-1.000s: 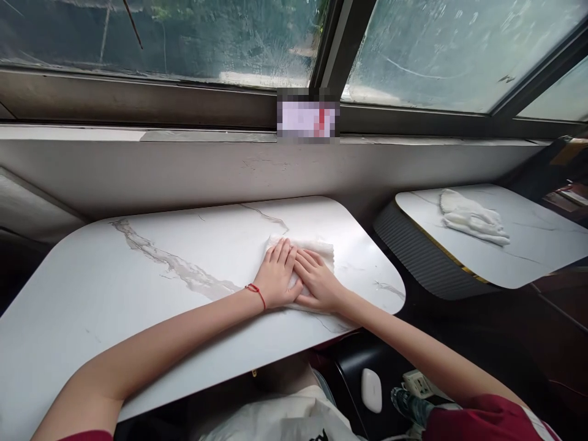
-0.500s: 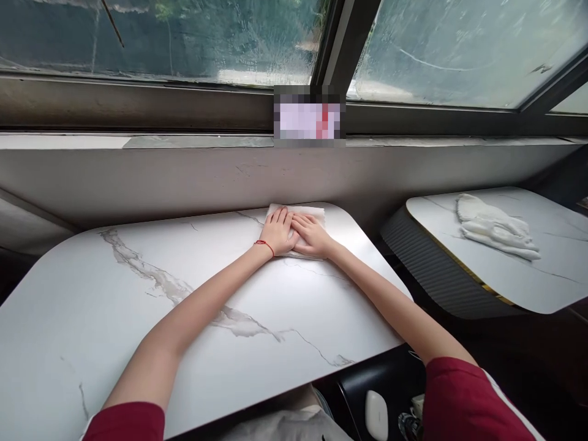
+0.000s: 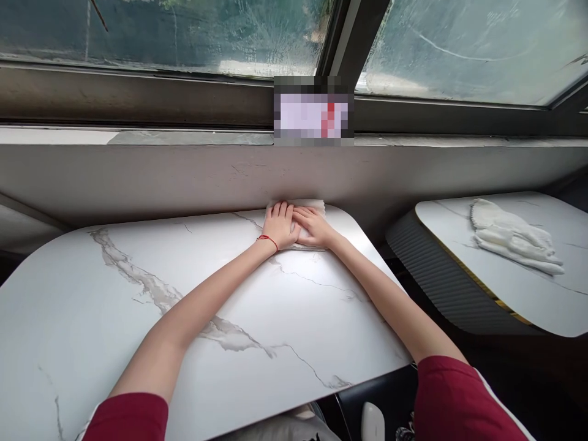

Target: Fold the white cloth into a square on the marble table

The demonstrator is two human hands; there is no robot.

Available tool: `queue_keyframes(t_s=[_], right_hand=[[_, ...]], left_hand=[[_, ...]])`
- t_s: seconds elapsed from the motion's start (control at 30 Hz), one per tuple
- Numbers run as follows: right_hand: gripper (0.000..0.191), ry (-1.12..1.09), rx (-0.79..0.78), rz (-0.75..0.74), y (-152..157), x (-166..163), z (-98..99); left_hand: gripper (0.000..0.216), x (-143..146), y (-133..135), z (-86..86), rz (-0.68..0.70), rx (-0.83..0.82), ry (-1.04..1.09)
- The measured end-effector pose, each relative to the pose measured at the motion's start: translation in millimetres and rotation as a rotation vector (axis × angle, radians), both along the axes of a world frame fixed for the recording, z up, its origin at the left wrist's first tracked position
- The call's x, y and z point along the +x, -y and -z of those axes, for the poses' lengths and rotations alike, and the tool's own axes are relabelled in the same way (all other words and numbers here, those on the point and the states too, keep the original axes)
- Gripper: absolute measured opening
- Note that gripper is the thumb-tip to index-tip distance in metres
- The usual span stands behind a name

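Both arms reach across a white marble-patterned table to its far edge by the wall. My left hand, with a red string at the wrist, lies flat on a white cloth. My right hand lies flat beside it on the same cloth, fingers stretched out and overlapping the left hand's edge. The cloth is mostly hidden under the hands and touches the wall below the window sill.
A second marble table stands to the right with a crumpled white cloth on it. A dark gap separates the two tables. A grey wall and window sill run behind. A small white object lies below the table edge.
Both hands have pushed the cloth away from me, from the table's middle right to its far edge against the wall. My arms are now stretched out further.
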State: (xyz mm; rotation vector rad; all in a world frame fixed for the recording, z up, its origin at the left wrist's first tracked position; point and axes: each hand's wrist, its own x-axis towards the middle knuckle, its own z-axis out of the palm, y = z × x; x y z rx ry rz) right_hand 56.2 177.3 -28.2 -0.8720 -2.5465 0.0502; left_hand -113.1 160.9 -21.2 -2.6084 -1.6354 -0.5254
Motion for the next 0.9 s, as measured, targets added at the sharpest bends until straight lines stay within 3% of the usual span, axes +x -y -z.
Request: queue_keyframes(t_s=[0.23,0.43,0.9], right_hand=[[0.053,-0.014,0.019,0.04,10.4,-1.1,3.7],[0.057,0.003,0.025,0.089,39.5,8.5,5.7],[0.064,0.031,0.076,0.217,190.8,69.9,9.6]], left_hand=[[0.059,1.2,6.5,1.4,-0.006,0.019,-0.037],[0.061,9.0,29.1,1.5,0.058,-0.003,-0.034],[0.07,63.3,145.8,9.4,0.331,-0.037,0.025]])
